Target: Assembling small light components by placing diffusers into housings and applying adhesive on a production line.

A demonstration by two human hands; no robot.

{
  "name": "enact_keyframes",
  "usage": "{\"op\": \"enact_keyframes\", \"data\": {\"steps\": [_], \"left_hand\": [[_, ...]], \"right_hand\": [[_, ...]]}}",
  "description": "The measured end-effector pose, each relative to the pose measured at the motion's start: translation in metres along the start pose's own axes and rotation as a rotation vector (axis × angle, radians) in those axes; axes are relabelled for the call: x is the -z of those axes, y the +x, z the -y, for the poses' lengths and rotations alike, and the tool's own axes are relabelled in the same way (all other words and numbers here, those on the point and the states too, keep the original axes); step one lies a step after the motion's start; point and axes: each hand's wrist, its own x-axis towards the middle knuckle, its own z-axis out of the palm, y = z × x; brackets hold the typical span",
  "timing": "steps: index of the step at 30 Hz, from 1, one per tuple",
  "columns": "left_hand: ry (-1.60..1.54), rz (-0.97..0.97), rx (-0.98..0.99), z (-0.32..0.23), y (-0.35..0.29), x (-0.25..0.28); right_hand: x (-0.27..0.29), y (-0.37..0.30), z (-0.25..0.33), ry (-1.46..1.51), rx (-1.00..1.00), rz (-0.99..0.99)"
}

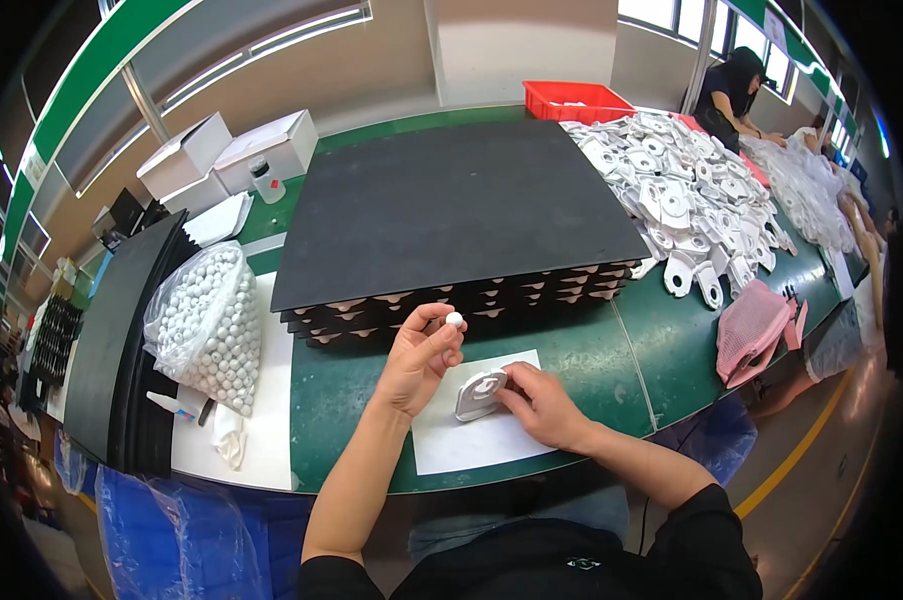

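Between thumb and forefinger, my left hand [418, 362] pinches a small white ball [455, 319], raised in front of the black stack. My right hand [546, 405] grips a white plastic part [480, 394] with a rounded end and a round opening, standing on edge over a white paper sheet [482, 440]. The ball and the part are apart. Left of my hands, a clear plastic bag [208, 320] is full of similar white balls. A large heap of white plastic parts [677, 185] of the same kind lies at the right.
A black board [462, 205] tops stacked black trays ahead. Around stand a red bin [577, 100], white boxes [270, 150], a clear bottle [267, 180], a pink mesh pouch [752, 335], a glue bottle [172, 405] and a white cloth [229, 436]. Another person [737, 95] works at the far right.
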Motion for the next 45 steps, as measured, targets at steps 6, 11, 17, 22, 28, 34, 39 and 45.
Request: {"op": "enact_keyframes", "data": {"steps": [6, 11, 17, 22, 28, 34, 39, 45], "left_hand": [[-0.019, -0.021, 0.020, 0.000, 0.000, -0.001], [-0.034, -0.044, 0.038, -0.002, -0.001, -0.004], [0.011, -0.030, 0.026, -0.001, 0.001, -0.001], [0.085, -0.033, 0.028, 0.001, 0.000, -0.004], [0.319, -0.015, 0.073, 0.005, -0.005, -0.012], [0.440, 0.073, 0.089, 0.011, -0.006, -0.011], [0.467, 0.074, 0.114, 0.008, -0.007, -0.016], [0.531, 0.036, 0.081, 0.007, -0.005, -0.020]], "right_hand": [[-0.001, -0.001, -0.003, 0.009, 0.074, -0.116], [0.000, -0.002, -0.002, -0.098, 0.126, -0.116], [-0.007, -0.001, 0.008, -0.184, 0.255, -0.083], [0.000, 0.002, -0.004, 0.507, -0.081, -0.121], [0.015, 0.007, -0.005, 1.189, -0.164, -0.179], [0.014, 0.005, -0.007, 1.189, -0.166, -0.187], [0.015, 0.004, -0.006, 1.149, -0.152, -0.179], [0.014, 0.008, -0.011, 1.097, -0.138, -0.184]]}}
